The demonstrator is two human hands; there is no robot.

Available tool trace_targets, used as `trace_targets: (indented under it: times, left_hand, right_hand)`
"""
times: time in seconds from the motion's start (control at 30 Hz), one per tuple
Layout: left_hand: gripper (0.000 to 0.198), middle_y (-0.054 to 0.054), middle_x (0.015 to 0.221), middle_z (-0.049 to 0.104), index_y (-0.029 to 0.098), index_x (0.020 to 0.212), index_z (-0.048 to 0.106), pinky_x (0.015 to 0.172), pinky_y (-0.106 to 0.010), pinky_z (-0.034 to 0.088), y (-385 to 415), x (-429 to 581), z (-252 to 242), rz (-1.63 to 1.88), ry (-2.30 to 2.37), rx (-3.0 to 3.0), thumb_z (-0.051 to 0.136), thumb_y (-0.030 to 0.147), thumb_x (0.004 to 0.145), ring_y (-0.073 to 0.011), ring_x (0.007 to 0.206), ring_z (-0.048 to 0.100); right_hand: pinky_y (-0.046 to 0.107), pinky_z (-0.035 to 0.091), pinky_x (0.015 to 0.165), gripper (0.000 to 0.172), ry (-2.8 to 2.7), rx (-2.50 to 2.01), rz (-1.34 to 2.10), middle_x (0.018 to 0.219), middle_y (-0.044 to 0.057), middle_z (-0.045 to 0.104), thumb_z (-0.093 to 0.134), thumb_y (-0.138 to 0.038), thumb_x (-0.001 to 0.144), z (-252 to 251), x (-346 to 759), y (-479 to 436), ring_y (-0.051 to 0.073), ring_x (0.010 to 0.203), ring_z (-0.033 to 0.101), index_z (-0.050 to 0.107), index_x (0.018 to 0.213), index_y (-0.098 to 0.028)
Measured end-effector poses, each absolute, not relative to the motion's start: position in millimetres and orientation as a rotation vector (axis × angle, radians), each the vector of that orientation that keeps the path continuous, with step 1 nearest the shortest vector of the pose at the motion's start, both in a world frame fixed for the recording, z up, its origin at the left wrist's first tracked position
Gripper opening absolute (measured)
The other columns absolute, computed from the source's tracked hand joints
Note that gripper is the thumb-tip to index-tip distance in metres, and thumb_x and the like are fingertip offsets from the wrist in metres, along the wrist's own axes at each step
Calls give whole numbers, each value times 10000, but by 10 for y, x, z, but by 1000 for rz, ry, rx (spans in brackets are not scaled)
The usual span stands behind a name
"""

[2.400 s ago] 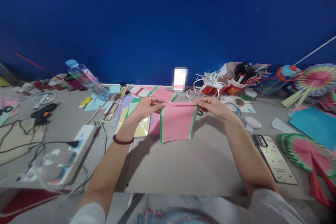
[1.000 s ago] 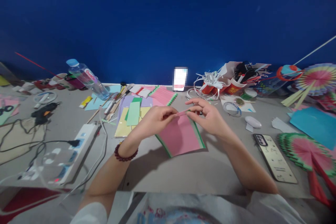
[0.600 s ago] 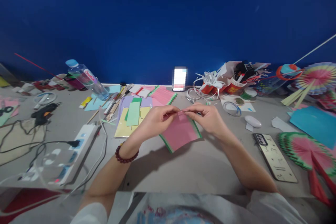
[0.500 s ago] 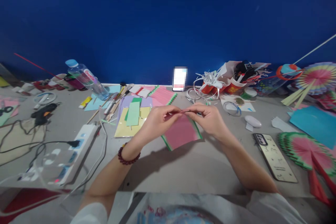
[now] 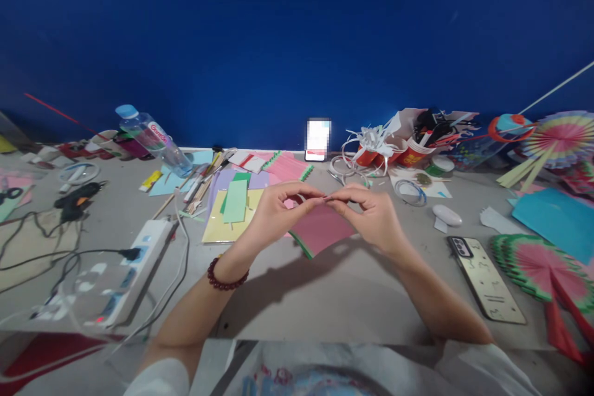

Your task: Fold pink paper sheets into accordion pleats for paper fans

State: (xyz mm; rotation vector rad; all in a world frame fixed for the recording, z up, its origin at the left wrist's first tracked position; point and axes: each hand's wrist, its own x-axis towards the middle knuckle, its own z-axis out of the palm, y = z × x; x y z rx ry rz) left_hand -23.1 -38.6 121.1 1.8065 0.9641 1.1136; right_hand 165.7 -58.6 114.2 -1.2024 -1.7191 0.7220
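A pink sheet of paper (image 5: 322,232) with a green strip along its edge hangs tilted above the grey table. At its top edge my left hand (image 5: 284,213) pinches it between thumb and fingers. My right hand (image 5: 369,213) is closed on the same edge, its fingertips nearly meeting those of the left. The fingers hide the pinched edge, and the right hand covers the sheet's right side. Behind the hands lies a pleated pink paper (image 5: 290,166) with green scalloped ends. Yellow paper (image 5: 216,226) with a light green strip (image 5: 236,201) on it lies beside my left hand.
On the left are a white power strip (image 5: 139,272), a black glue gun (image 5: 78,199) and a leaning plastic bottle (image 5: 158,139). Red cups (image 5: 415,151) and a lit phone (image 5: 317,139) stand at the back. A patterned phone (image 5: 487,278) and watermelon-coloured paper fan (image 5: 542,266) lie right.
The pink sheet has turned and tilted between my fingers; its lower edge is higher and the green strip on its right no longer shows. Both hands have shifted only slightly.
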Motion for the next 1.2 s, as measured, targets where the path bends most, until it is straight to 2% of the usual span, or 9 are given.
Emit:
trace_targets:
  times: [0.2,0.37,0.73,0.97,1.2]
  left_hand:
    - [101,-37,842,732,206,860,738,654,-233,522,-454,-208,1213,1242,908,1933,642,237,855,-140,767,650]
    - [105,-32,824,732,202,838,734,673,-241,526,-453,-239,1253,1167,868,1894,653,269,853,-140,767,659]
    - [131,-25,784,711,183,812,709,594,-207,482,-427,-260,1262,1115,923,1918,649,290,858,-115,717,628]
    - [132,-37,891,742,207,940,732,712,-241,530,-463,-307,1272,1121,856,2039,620,243,879,-140,820,672]
    - [112,-33,856,742,203,885,736,681,-237,531,-481,-312,1266,1128,896,2066,630,238,869,-141,781,675]
  right_hand:
    - [291,497,687,170,-1765,-1174,588,805,26,693,594,-201,846,1149,1652,-638,165,751,632,751,894,-245]
    - [278,504,699,225,-1846,-1102,536,823,18,694,571,-152,869,1154,1668,-649,154,770,629,746,951,-267]
    - [292,503,685,142,-1881,-1066,543,778,9,716,649,-191,843,1180,1712,-595,164,763,612,754,891,-272]
    - [321,503,694,171,-1913,-1002,397,777,12,729,607,-171,866,1174,1699,-608,177,768,602,746,896,-267]
    - [311,502,683,171,-1930,-973,357,765,7,727,608,-150,864,1184,1683,-625,171,756,597,740,892,-256]
